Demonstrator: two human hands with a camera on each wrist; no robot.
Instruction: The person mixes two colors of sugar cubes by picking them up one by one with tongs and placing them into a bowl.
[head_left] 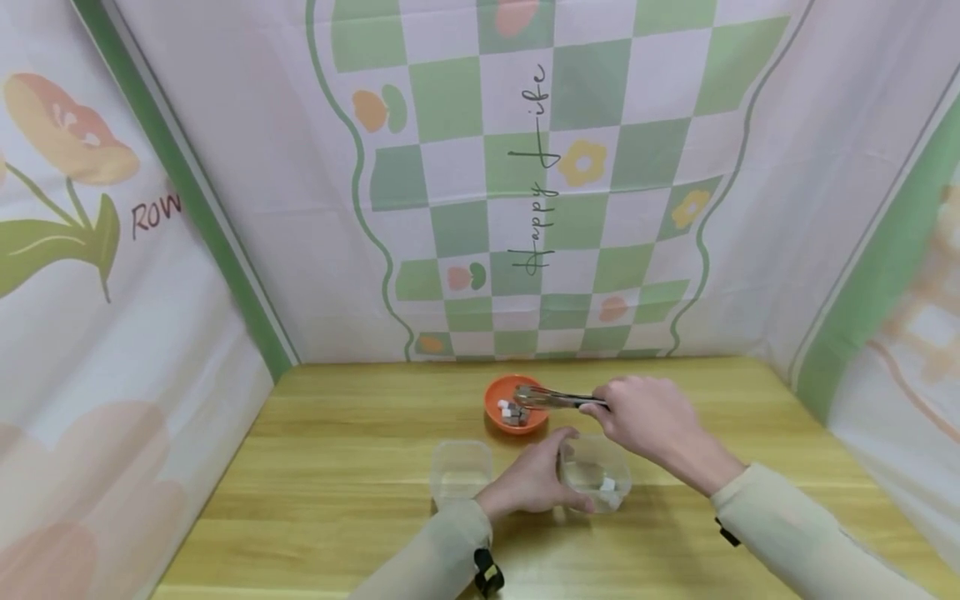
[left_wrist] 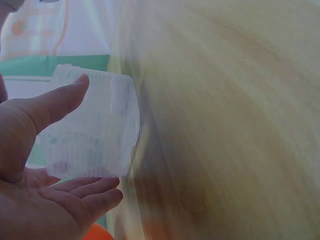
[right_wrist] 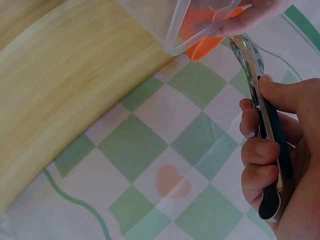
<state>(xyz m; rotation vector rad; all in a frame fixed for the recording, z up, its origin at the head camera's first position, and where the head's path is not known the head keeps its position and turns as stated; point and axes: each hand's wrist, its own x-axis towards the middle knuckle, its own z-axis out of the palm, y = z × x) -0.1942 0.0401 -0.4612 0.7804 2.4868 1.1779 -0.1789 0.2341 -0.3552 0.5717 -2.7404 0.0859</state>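
My right hand (head_left: 652, 421) grips metal tongs with dark handles (head_left: 562, 400). The tips of the tongs are over an orange bowl (head_left: 498, 388) that holds several small white and grey-brown cubes (head_left: 514, 414). Below the bowl, my left hand (head_left: 534, 481) holds a clear plastic container (head_left: 600, 450) by its side, thumb and fingers spread around it. White cubes (head_left: 608, 483) lie inside that container. In the left wrist view the thumb and fingers lie along the container's wall (left_wrist: 95, 125). The right wrist view shows fingers wrapped around the tongs' handles (right_wrist: 272, 150).
A second clear container (head_left: 461, 457) stands left of my left hand on the wooden table (head_left: 337, 467). Behind the table hangs a green and white checked cloth (head_left: 517, 208), with printed cloth at both sides.
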